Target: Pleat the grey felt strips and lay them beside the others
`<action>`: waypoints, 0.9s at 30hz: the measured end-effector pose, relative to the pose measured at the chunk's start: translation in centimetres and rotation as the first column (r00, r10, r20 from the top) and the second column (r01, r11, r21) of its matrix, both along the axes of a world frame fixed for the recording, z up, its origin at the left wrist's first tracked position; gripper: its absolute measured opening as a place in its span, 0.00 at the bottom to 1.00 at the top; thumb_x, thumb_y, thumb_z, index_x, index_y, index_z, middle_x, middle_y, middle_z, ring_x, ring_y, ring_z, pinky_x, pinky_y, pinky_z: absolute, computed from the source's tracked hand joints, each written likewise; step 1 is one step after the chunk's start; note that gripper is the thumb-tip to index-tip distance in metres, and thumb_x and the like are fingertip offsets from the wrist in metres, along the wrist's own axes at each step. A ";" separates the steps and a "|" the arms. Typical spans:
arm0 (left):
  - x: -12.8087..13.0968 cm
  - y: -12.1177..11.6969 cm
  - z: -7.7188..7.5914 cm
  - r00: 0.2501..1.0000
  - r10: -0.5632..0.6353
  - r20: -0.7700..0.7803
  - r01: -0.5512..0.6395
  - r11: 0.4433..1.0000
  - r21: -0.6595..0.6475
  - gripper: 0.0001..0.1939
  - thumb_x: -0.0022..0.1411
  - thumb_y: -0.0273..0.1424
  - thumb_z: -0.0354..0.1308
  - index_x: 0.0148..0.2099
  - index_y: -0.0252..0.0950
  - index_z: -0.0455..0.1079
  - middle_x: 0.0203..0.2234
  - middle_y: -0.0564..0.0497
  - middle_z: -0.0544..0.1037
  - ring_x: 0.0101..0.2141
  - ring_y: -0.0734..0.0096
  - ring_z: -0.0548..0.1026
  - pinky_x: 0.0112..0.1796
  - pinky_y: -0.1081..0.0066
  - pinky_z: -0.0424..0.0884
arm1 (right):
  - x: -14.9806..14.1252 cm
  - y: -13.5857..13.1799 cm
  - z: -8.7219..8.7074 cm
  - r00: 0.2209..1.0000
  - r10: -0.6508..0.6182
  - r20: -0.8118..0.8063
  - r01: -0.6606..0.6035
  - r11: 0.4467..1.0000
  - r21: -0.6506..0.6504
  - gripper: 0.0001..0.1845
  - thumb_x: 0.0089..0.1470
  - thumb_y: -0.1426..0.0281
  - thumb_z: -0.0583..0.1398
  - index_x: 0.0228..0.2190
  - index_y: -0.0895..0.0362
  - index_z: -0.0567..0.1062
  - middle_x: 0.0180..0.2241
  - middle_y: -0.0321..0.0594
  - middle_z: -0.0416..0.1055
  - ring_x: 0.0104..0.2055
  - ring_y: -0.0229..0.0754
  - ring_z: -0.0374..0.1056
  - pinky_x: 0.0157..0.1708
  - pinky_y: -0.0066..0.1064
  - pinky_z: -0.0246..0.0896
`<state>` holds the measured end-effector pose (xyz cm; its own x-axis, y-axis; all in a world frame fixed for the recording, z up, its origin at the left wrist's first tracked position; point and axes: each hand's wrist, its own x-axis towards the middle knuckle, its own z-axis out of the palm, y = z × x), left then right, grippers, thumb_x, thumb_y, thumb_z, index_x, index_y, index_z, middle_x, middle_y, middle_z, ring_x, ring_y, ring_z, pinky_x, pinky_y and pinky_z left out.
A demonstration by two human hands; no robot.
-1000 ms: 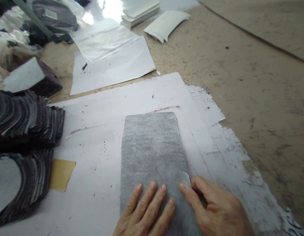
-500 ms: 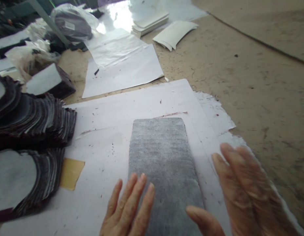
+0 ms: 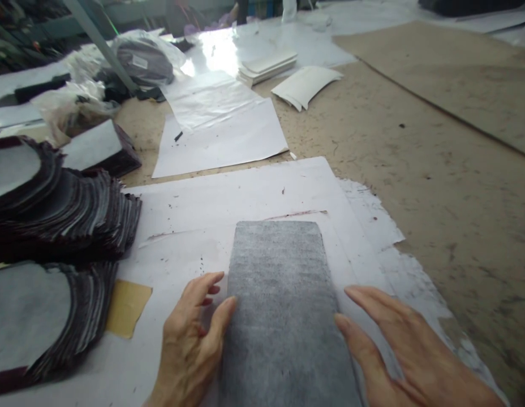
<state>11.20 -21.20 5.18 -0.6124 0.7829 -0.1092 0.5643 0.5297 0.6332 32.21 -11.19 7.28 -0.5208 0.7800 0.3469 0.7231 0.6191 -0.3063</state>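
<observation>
A long grey fabric-like piece (image 3: 283,305) with rounded far corners lies on white paper (image 3: 194,215) in front of me. It looks like a stack of layers, though its near end runs out of view. At its left side is my left hand (image 3: 194,333), fingers curved and apart from the thumb, the thumb tip at the edge. On the opposite side, my right hand (image 3: 402,350) is spread, with the thumb at or very near the right edge. Neither hand is closed around the piece.
Two tall stacks of dark-edged cut pieces, one farther (image 3: 84,209) and one nearer (image 3: 29,316), stand at the left beside a yellow card (image 3: 129,308). Behind are a dark-sided block (image 3: 101,147), loose paper sheets (image 3: 228,141), white curved pieces (image 3: 307,87) and a plastic-wrapped bundle (image 3: 143,59).
My left hand has moved off the top of the grey piece to its left side. My right hand has lowered and turned toward the right edge. The view has tilted up slightly.
</observation>
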 end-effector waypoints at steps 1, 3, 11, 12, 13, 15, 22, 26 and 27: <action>0.0 0.8 -0.1 1.000 0.022 0.011 -0.022 1.000 0.003 0.15 0.56 0.39 0.58 0.45 0.42 0.67 0.36 0.51 0.73 0.31 0.69 0.72 0.21 0.74 0.69 | -0.2 0.6 -0.3 0.999 0.017 -0.032 -0.018 1.000 -0.014 0.13 0.61 0.70 0.53 0.45 0.63 0.69 0.42 0.44 0.69 0.43 0.41 0.65 0.47 0.30 0.56; -0.1 2.1 -0.3 1.000 0.007 0.023 -0.007 1.000 0.012 0.15 0.53 0.35 0.60 0.44 0.41 0.67 0.35 0.52 0.72 0.32 0.69 0.70 0.29 0.70 0.70 | -0.8 1.8 -1.3 0.988 0.115 -0.106 -0.119 0.992 -0.035 0.12 0.60 0.72 0.52 0.45 0.63 0.68 0.41 0.44 0.68 0.44 0.41 0.64 0.49 0.30 0.56; -0.7 3.1 -1.2 0.982 -0.151 -0.110 0.159 0.984 0.075 0.25 0.50 0.29 0.61 0.52 0.40 0.64 0.45 0.48 0.66 0.45 0.62 0.65 0.46 0.58 0.65 | -2.5 4.3 -3.5 0.972 0.235 -0.006 -0.228 0.939 -0.256 0.31 0.33 0.78 0.69 0.42 0.59 0.67 0.38 0.41 0.68 0.41 0.49 0.62 0.39 0.43 0.62; -0.8 3.1 -1.2 0.973 -0.198 -0.115 0.208 0.975 0.080 0.24 0.51 0.28 0.60 0.52 0.40 0.64 0.45 0.49 0.67 0.46 0.62 0.65 0.47 0.58 0.65 | -2.6 4.5 -3.4 0.972 0.235 0.002 -0.225 0.932 -0.285 0.29 0.32 0.79 0.69 0.40 0.59 0.68 0.36 0.40 0.68 0.39 0.49 0.62 0.37 0.43 0.62; -0.9 3.2 -1.2 0.963 -0.247 -0.112 0.256 0.964 0.078 0.24 0.52 0.27 0.59 0.52 0.40 0.64 0.44 0.49 0.68 0.45 0.63 0.65 0.47 0.58 0.64 | -2.7 4.7 -3.3 0.973 0.233 0.002 -0.220 0.922 -0.318 0.27 0.32 0.79 0.69 0.37 0.58 0.68 0.33 0.39 0.67 0.38 0.49 0.63 0.35 0.43 0.61; -1.3 3.4 -1.1 0.944 -0.313 -0.106 0.320 0.945 0.059 0.26 0.52 0.26 0.59 0.54 0.39 0.62 0.44 0.49 0.68 0.45 0.63 0.65 0.47 0.57 0.64 | -2.9 5.0 -3.1 0.975 0.224 0.000 -0.206 0.892 -0.402 0.21 0.32 0.81 0.67 0.32 0.58 0.69 0.29 0.37 0.66 0.35 0.48 0.62 0.33 0.41 0.60; -2.9 4.6 -0.9 0.923 -0.383 0.017 0.384 0.923 -0.027 0.29 0.48 0.31 0.63 0.54 0.37 0.62 0.47 0.47 0.67 0.48 0.59 0.62 0.50 0.57 0.61 | -2.8 4.1 -3.1 0.932 0.256 -0.255 -0.347 0.832 -0.432 0.12 0.41 0.85 0.58 0.24 0.57 0.64 0.27 0.36 0.62 0.33 0.41 0.59 0.30 0.33 0.56; -2.8 4.9 -0.5 0.933 -0.347 0.090 0.351 0.936 -0.025 0.23 0.47 0.31 0.63 0.48 0.39 0.66 0.46 0.47 0.65 0.49 0.58 0.61 0.51 0.57 0.59 | -2.3 3.6 -3.5 0.902 0.300 -0.309 -0.395 0.864 -0.312 0.10 0.49 0.82 0.52 0.29 0.56 0.66 0.36 0.40 0.64 0.38 0.41 0.62 0.35 0.33 0.61; -2.7 4.9 -0.4 0.932 -0.345 0.107 0.350 0.937 -0.024 0.21 0.47 0.31 0.62 0.46 0.39 0.66 0.46 0.47 0.65 0.49 0.58 0.61 0.51 0.57 0.59 | -2.3 3.7 -3.7 0.913 0.302 -0.275 -0.380 0.875 -0.301 0.12 0.49 0.82 0.52 0.34 0.56 0.68 0.40 0.41 0.64 0.41 0.42 0.62 0.38 0.35 0.62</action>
<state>8.46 -16.26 4.75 -0.2872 0.9383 -0.1927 0.6534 0.3389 0.6769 29.94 -7.47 3.60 -0.7199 0.6564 0.2257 0.3788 0.6440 -0.6647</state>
